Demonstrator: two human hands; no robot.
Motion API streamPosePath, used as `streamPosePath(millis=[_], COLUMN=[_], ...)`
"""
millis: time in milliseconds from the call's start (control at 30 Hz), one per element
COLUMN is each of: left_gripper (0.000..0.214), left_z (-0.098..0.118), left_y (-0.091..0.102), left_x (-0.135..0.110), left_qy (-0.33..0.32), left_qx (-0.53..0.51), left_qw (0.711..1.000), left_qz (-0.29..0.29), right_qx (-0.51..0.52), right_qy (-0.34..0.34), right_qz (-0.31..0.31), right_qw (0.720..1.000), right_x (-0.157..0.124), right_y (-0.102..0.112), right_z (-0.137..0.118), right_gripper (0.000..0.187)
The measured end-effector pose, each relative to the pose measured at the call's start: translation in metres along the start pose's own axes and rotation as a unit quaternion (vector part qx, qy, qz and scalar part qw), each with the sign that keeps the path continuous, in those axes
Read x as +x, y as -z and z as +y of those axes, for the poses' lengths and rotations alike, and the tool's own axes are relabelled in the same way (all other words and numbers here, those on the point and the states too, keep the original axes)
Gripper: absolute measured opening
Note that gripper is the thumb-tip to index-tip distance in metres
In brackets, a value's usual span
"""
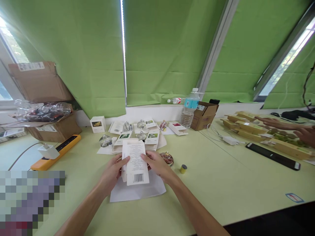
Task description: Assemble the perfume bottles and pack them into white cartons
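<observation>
Clasping a barcoded white carton (135,162) between the closed fingers (125,159) of the left hand (112,173) and right hand (155,164); glass bottles (105,141) beyond it stand unboxed.

"What do the white card (135,162) words say?"
"I can't tell. They are too tiny."
"Whose hands (305,136) are those?"
"Another person's. The right edge cuts them off."
"And that corner?"
"Just blurry squares (31,203)."

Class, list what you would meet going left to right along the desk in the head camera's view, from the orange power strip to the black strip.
orange power strip → left hand → white barcoded carton → right hand → round glass bottle → small gold cylinder → white power adapter → black strip
</observation>
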State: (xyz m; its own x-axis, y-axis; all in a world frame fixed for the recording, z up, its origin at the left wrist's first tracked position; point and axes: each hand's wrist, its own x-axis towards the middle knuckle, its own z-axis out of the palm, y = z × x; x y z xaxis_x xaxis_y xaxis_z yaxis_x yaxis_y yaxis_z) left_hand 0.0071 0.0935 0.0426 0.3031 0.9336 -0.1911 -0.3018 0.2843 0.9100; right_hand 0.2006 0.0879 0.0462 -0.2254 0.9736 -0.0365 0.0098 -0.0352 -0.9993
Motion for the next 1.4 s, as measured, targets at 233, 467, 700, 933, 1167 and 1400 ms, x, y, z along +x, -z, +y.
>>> streamPosePath(millis=[233, 467, 700, 933, 1167, 1400], left_gripper=[0.048, 0.051, 0.052, 0.052, 0.056, 0.058], left_z=[0.000, 0.005, 0.010, 0.005, 0.006, 0.002], left_y=[0.000, -0.004, -0.010, -0.006, -0.008, -0.003], left_x=[0.000, -0.005, -0.011, -0.008, -0.008, -0.004], left_qy=[-0.025, -0.016, 0.017, 0.021, 0.026, 0.015], left_qx=[-0.021, 0.020, 0.009, 0.031, 0.050, 0.018], left_qw=[0.998, 0.999, 0.994, 0.997, 0.998, 1.000], left_qz=[-0.047, -0.047, -0.110, -0.071, -0.041, -0.018], right_qx=[-0.005, -0.002, -0.046, -0.135, -0.053, -0.007], right_qy=[-0.010, -0.020, -0.007, 0.025, -0.002, -0.002], right_qz=[0.015, -0.053, -0.048, -0.014, -0.050, -0.044], right_qw=[1.000, 0.998, 0.998, 0.990, 0.997, 0.999], right_x=[0.001, 0.002, 0.001, 0.002, -0.001, -0.002], right_y=[0.001, -0.002, -0.001, -0.002, -0.005, -0.004], right_z=[-0.003, 0.003, 0.004, 0.003, 0.000, -0.002], right_gripper=[0.041, 0.045, 0.045, 0.045, 0.053, 0.056])
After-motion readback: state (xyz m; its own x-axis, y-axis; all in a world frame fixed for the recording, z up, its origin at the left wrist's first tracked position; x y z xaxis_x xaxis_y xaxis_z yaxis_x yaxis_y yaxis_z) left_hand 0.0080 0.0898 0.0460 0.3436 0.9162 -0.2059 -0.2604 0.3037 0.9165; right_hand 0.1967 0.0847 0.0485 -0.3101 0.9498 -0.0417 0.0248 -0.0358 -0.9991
